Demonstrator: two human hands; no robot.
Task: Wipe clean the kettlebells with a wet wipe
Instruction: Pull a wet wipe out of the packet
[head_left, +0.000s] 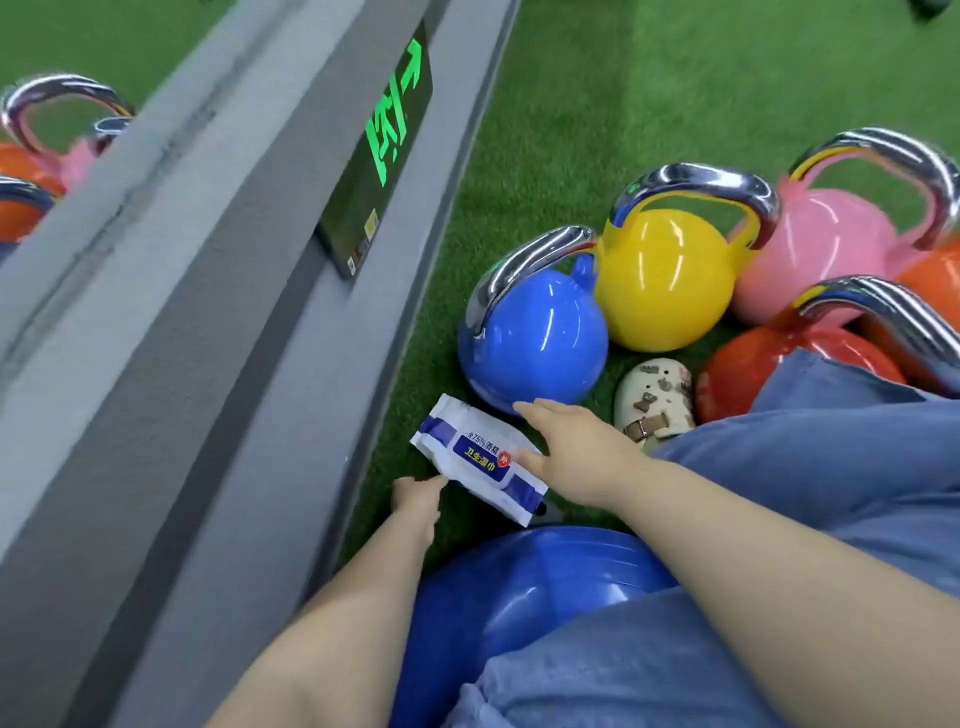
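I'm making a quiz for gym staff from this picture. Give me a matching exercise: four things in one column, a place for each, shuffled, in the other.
Things:
1. wipes pack
2. yellow kettlebell
3. exit sign
4. shoe

Places:
A. on the grey wall
B. between both hands, on the turf
C. between the blue and pink kettlebells
D. between the blue and red kettlebells

Pairs: 1-B, 2-C, 3-A, 4-D

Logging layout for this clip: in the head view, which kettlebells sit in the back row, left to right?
Blue kettlebell → yellow kettlebell → pink kettlebell.
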